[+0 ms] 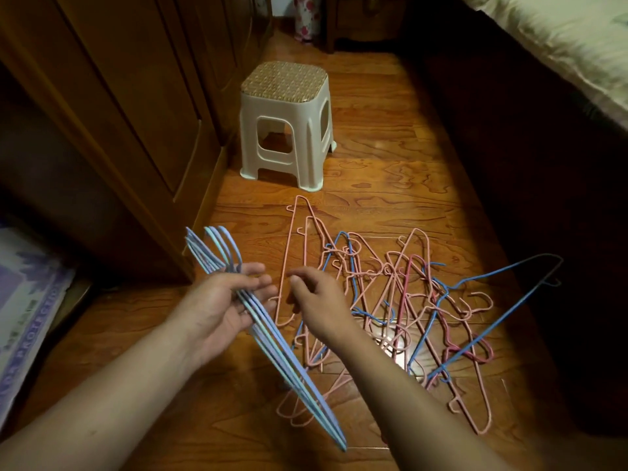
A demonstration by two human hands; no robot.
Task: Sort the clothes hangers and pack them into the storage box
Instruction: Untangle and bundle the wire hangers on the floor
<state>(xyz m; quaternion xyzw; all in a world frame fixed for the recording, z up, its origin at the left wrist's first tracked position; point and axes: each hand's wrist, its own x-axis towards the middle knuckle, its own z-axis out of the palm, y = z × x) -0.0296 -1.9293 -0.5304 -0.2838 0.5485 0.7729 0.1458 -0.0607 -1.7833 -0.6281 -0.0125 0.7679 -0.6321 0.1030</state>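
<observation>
1. Wooden floor (390,130), glossy plank, running between a brown wardrobe (112,107) on your left and a bed (560,39) on your right.
2. Bundle of pale blue hangers (272,338): several, stacked flat and aligned, hooks pointing away from you. Your left hand (217,311) holds them across the palm, fingers curled loosely round the wires near the hook end.
3. Your right hand (316,300): hovering just beside the bundle, above the near edge of the pile, fingers half bent and holding nothing.
4. Pile of loose hangers (390,317) on the floor ahead and to your right: mostly pink, some blue, at least 1 dark red, crossed and hooked through each other.
5. Handling, judged: thin coated wire, light, springy, fairly stiff, and not fragile. The coating looks smooth, so a stack may fan out or slide unless pinched near the necks. Take loose ones by the neck below the hook, or by a shoulder bar.
6. Obstruction, judged: the tangle itself. Lifting 1 hanger will likely drag its neighbours, so free the hook before pulling.
7. 1 large blue hanger (492,300) lies at the right edge, overlapping the pile only at its lower end, and is probably the easiest pick.
8. Cream plastic stool (289,130) stands beyond the pile, well apart.
9. Printed bag or packet (23,300) at far left. No storage box can be identified.
</observation>
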